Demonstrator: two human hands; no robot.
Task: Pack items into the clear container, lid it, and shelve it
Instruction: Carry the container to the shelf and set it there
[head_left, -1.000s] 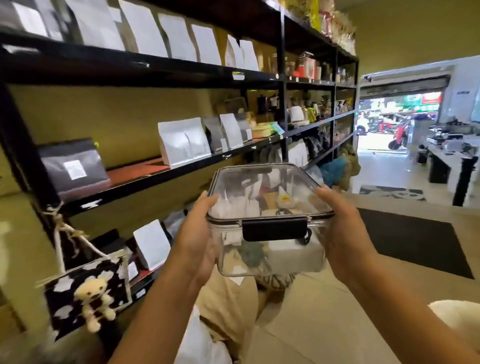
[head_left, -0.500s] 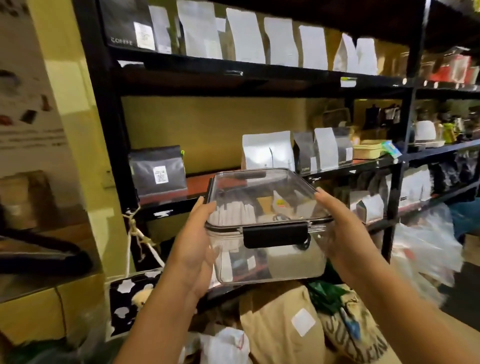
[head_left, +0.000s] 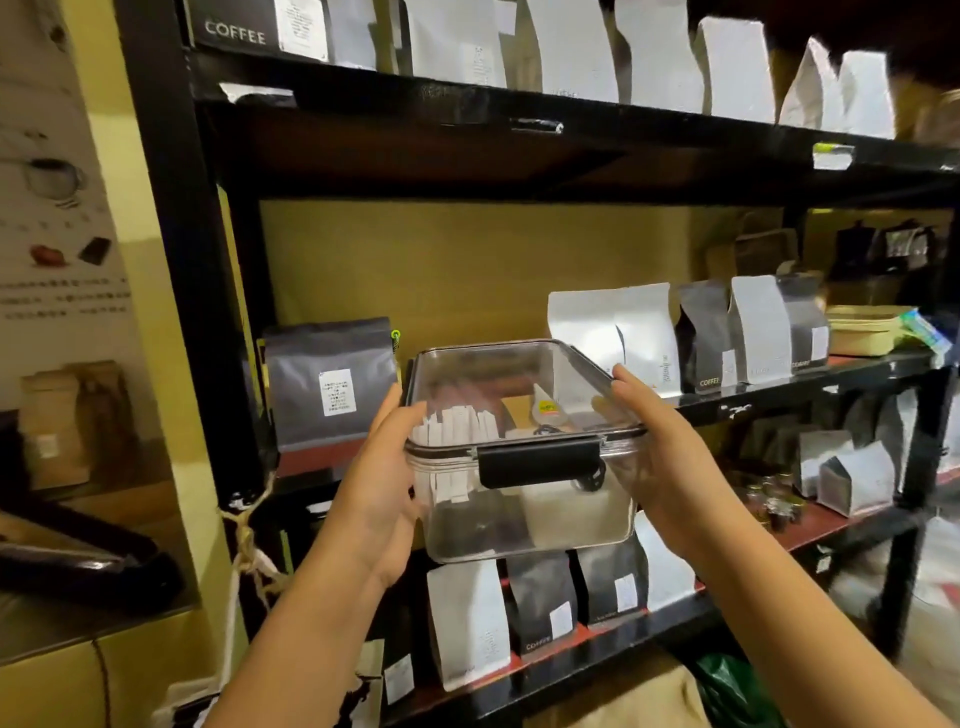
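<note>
Head view: both hands — left hand (head_left: 382, 499), right hand (head_left: 670, 462) — clamp fingers round the lidded clear container (head_left: 519, 452) before a black shelf (head_left: 779, 395) of coffee bags (head_left: 332, 382), yellow wall (head_left: 467, 270) behind.

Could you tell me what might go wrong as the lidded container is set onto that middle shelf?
The clear container is held only between the left hand and right hand at its sides, so it might slip. The gap lies between the grey bag and white bag; either could be knocked over.
</note>
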